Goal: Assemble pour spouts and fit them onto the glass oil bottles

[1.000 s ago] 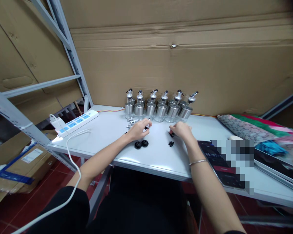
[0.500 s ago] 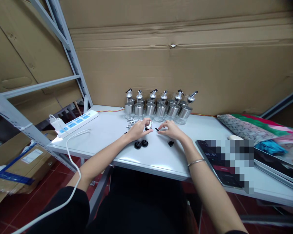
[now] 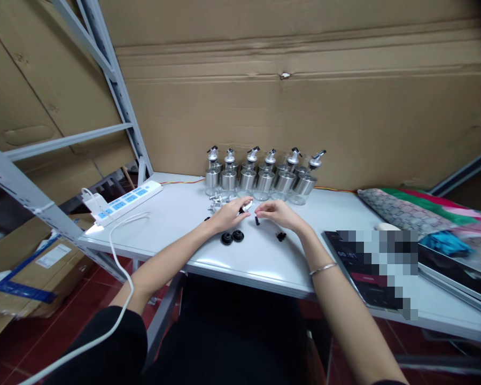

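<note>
My left hand [image 3: 229,215] is closed on a silver pour spout [image 3: 246,206], partly covered by the fingers. Close by on the right, my right hand [image 3: 278,213] pinches a small black lever-like piece [image 3: 257,220], which hangs below the fingertips. The two hands are apart. Two round black stoppers [image 3: 232,237] lie on the table in front of my left hand. Several silver spout parts [image 3: 218,203] lie behind it. A little cluster of black pieces [image 3: 280,236] rests below my right hand.
Glass bottles with steel bands [image 3: 264,182] and silver spouts stand in rows at the back of the white table [image 3: 176,214]. A power strip [image 3: 128,202] with a white cable lies left. A phone [image 3: 361,272] and a patterned bag [image 3: 409,214] are right.
The black piece in my right hand has turned from slanting to nearly upright, pointing down. My left hand has tilted the spout slightly, still holding it.
</note>
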`<state>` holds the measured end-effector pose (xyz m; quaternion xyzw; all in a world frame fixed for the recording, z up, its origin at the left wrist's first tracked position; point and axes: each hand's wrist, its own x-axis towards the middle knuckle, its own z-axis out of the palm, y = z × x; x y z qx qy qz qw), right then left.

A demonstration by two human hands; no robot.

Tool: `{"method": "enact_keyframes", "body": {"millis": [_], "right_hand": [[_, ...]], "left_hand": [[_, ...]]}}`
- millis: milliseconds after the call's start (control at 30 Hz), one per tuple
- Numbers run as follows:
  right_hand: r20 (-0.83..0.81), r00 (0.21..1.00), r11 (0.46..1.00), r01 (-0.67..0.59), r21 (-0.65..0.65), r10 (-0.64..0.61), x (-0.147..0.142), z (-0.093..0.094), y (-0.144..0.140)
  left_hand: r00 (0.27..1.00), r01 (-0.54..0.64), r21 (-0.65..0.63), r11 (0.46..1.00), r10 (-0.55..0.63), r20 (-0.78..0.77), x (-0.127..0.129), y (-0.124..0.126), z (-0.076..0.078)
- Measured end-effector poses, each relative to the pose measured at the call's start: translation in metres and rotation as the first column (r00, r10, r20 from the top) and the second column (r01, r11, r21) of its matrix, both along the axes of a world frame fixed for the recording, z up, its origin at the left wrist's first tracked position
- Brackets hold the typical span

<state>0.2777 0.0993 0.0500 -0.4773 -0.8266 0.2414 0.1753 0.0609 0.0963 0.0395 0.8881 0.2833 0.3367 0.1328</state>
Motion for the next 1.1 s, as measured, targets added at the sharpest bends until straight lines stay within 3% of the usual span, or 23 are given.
{"method": "enact_keyframes", "body": {"millis": [333, 467, 733, 1100], "right_hand": [[-0.064, 0.998, 0.992, -0.032, -0.126, 0.024, 0.002, -0.008, 0.001], [-0.222, 0.974, 0.985, -0.079, -0.152, 0.043, -0.001, 0.003, -0.005], [-0.522, 0.853, 0.98, -0.101, -0.174, -0.005, -0.008, 0.02, -0.019], [-0.551, 0.833, 0.991, -0.026, -0.13, -0.05, -0.009, 0.009, -0.009]], "left_hand": [[1.0, 0.01, 0.001, 1.0, -0.01, -0.017, -0.001, -0.001, 0.002], [1.0, 0.011, 0.002, 1.0, -0.011, -0.022, -0.001, -0.003, 0.003], [1.0, 0.008, 0.015, 1.0, -0.008, -0.018, 0.001, -0.005, 0.004], [1.0, 0.016, 0.007, 1.0, -0.016, -0.012, 0.002, -0.011, 0.011]]}}
